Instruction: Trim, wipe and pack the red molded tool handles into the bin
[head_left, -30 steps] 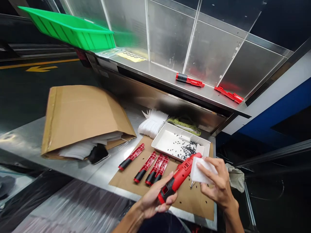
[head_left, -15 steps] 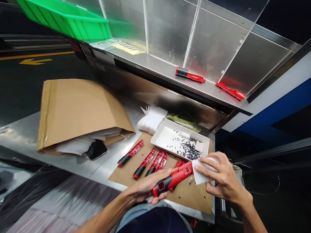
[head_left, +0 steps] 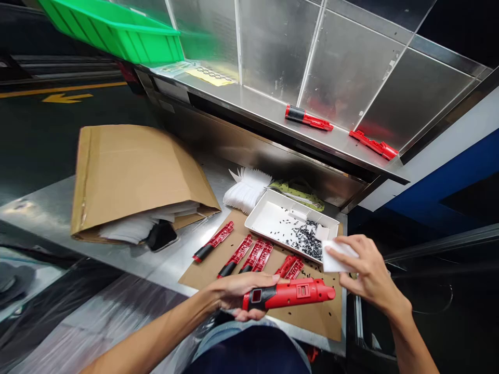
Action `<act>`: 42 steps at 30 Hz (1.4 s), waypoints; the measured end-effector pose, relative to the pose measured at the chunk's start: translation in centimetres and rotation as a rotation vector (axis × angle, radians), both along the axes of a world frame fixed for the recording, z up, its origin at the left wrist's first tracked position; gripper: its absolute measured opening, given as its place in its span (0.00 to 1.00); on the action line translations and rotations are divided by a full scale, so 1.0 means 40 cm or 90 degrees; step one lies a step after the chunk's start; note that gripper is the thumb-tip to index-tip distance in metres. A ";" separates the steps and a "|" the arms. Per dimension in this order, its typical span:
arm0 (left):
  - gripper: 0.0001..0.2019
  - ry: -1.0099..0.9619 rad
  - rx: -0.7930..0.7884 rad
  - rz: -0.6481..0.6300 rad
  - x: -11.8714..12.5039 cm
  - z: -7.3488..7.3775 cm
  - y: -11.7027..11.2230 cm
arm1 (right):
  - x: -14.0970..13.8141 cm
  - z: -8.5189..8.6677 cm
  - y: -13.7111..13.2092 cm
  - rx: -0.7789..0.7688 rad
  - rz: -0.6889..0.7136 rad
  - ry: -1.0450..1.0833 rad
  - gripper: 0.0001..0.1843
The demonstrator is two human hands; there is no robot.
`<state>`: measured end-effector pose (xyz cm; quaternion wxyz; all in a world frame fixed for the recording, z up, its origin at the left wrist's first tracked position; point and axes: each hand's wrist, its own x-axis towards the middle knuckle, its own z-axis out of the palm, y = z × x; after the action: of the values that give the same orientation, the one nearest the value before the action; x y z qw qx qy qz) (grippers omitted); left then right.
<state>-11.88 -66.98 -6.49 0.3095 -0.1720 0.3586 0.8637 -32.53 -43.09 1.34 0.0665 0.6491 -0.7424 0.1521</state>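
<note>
My left hand (head_left: 249, 296) is wrapped around the black grip end of a red and black plastic tool housing (head_left: 288, 294), its smooth outer side facing up and its red end pointing right. In my right hand (head_left: 360, 267) a folded white wipe (head_left: 336, 256) is pinched, held apart from the housing, just above its tip. Beyond the housing, a white tray (head_left: 265, 229) holds many small black parts (head_left: 307, 239). On the cardboard sheet (head_left: 315, 317) lie several red and black housing halves (head_left: 237, 255), open side up, with a few black parts scattered about.
A large cardboard box (head_left: 144, 171) with white sheets inside and a dark phone (head_left: 161, 236) at its mouth stands left. Behind the tray are a stack of white wipes (head_left: 247, 191) and a green pouch (head_left: 300, 195). The raised shelf bears two red pieces (head_left: 307, 118) and a green bin (head_left: 117, 34).
The wipe has come off the housing's end as my right hand moved slightly right. My left hand has turned the housing from slanting upward to nearly level.
</note>
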 end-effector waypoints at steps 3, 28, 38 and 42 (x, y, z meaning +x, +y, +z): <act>0.33 0.060 0.032 -0.178 -0.009 -0.032 -0.037 | -0.036 -0.002 0.020 -0.036 -0.065 -0.118 0.31; 0.20 0.457 0.178 -0.584 -0.004 -0.002 -0.003 | 0.256 -0.130 -0.025 -0.044 0.355 -0.398 0.35; 0.27 0.550 0.195 -0.615 -0.021 0.026 -0.006 | 0.237 -0.119 0.020 -0.100 0.249 -0.466 0.33; 0.30 0.532 0.227 -0.629 -0.015 0.008 -0.002 | 0.269 -0.101 0.008 -0.079 0.302 -0.424 0.32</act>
<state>-12.47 -67.05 -6.16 0.5274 0.4151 0.3370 0.6602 -21.75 -42.78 -2.68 -0.1752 0.7122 -0.5424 0.4097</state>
